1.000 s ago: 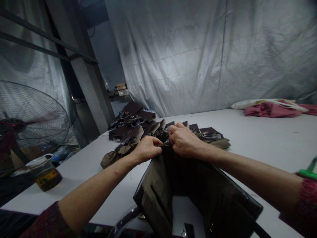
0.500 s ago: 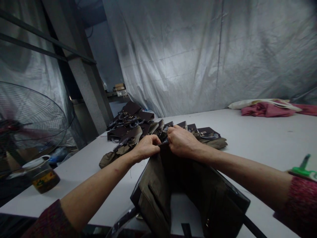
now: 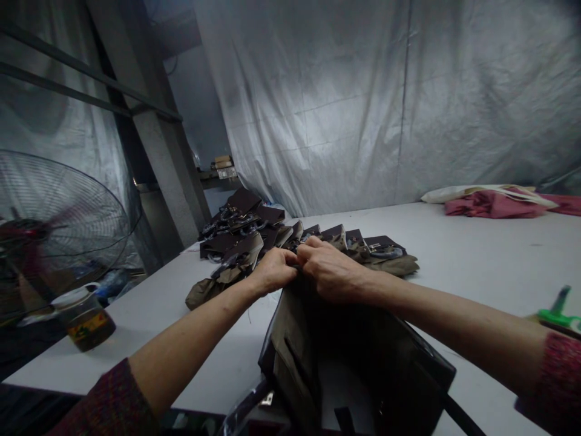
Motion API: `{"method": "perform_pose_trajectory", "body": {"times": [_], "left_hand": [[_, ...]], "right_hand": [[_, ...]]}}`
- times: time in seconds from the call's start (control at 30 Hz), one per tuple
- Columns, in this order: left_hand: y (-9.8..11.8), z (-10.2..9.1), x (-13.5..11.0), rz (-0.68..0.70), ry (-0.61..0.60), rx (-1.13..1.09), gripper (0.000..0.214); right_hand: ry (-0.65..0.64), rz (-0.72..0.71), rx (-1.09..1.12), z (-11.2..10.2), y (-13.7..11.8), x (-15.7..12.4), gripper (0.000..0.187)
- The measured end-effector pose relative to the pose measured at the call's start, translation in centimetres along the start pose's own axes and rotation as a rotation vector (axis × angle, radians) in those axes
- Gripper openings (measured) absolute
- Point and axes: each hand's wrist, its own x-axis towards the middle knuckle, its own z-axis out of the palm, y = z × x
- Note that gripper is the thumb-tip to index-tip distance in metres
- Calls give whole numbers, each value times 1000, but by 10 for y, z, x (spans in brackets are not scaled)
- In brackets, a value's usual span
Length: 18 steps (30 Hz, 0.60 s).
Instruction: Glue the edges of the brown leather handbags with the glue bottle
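A dark handbag [image 3: 297,345] with an olive-brown lining stands open in front of me, its near side toward the table's front edge. My left hand [image 3: 276,270] pinches the bag's far upper edge. Right beside it, my right hand [image 3: 327,266] is closed on the same edge, fingers curled over it. The fingertips of both hands almost meet, and whatever lies between them is hidden. A plastic-wrapped handle [image 3: 245,402] hangs at the bag's lower left, and a dark strap [image 3: 463,415] runs off at the lower right.
Several similar dark bags [image 3: 240,233] lie heaped and in a row behind my hands. A lidded jar [image 3: 86,321] stands on the white table [image 3: 190,339] at left, beside a fan [image 3: 54,224]. Pink cloth [image 3: 494,203] lies far right; a green-topped object [image 3: 556,315] is near my right forearm.
My right hand has shifted slightly left and down, closer to my left hand. The bag's left side has swung right, narrowing its opening. The whole view has shifted a little.
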Motion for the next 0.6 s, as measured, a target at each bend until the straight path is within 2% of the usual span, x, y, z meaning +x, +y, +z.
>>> {"method": "perform_pose_trajectory", "body": {"times": [0.1, 0.23, 0.6], "left_hand": [[1, 2, 1, -5, 7, 31, 27], [1, 3, 4, -16, 32, 61, 30], [0, 6, 0, -23, 44, 23, 27]], "right_hand": [[35, 51, 1, 1, 2, -1, 17], [57, 129, -4, 3, 7, -1, 12], [84, 124, 81, -3, 6, -8, 14]]}}
